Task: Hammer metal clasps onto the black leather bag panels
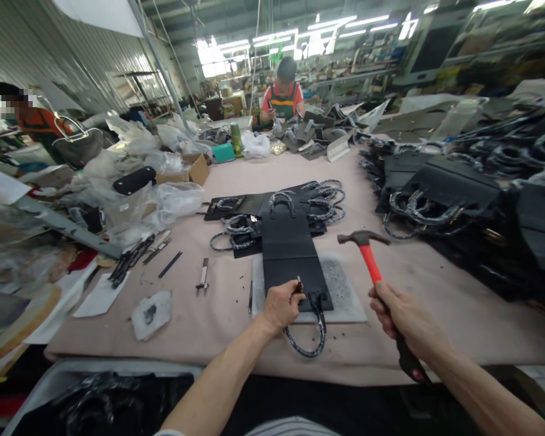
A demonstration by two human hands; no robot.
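My left hand point(282, 306) pinches a short dark metal punch point(299, 281), held upright on a black leather bag panel point(290, 242). Under the near end of that panel lies a grey stone slab point(345, 297). A plastic-wrapped bag handle point(306, 351) loops out from the panel's near edge, just right of my left wrist. In my right hand point(393, 312) is a claw hammer point(367, 254) with a red and black handle, raised right of the slab with its head apart from the punch. A second thin rod point(250, 297) rests at the slab's left edge.
More black bag panels with wrapped handles point(236, 233) lie behind the slab. Big stacks of black bags point(445, 188) fill the right side. At left are calipers point(203, 277), a plastic bag point(151, 315) and dark strips point(131, 260). A bin point(59, 375) stands below; two people are beyond the table.
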